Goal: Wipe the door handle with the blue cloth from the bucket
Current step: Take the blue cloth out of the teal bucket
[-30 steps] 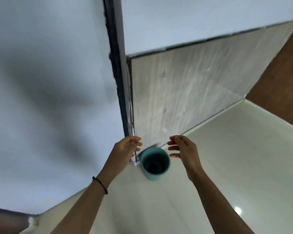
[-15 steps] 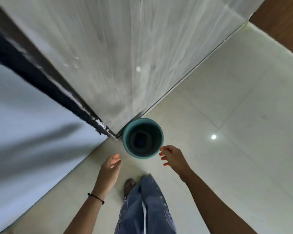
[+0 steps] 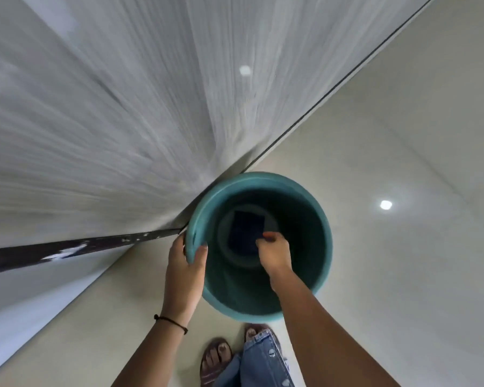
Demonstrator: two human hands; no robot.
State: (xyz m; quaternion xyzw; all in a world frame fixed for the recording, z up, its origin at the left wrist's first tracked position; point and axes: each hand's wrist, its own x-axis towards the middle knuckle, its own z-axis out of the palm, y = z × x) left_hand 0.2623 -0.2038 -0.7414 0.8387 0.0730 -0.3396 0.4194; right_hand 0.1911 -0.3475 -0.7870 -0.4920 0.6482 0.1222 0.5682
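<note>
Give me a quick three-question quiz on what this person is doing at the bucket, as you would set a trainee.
1. True or false: the left hand grips the rim of the bucket.
2. Where is the right hand? A) on the door B) down inside the bucket, at the cloth C) on the floor
3. Fill in: the cloth lies at the bucket's ____.

Key: 1 true; 2 B; 3 bottom.

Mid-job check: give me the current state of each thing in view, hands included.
bucket: upright on the floor, against the door's corner.
blue cloth: flat on the bucket bottom, not lifted.
left hand: gripping the bucket rim.
right hand: inside the bucket, fingers at the cloth's edge.
door: handle out of view.
</note>
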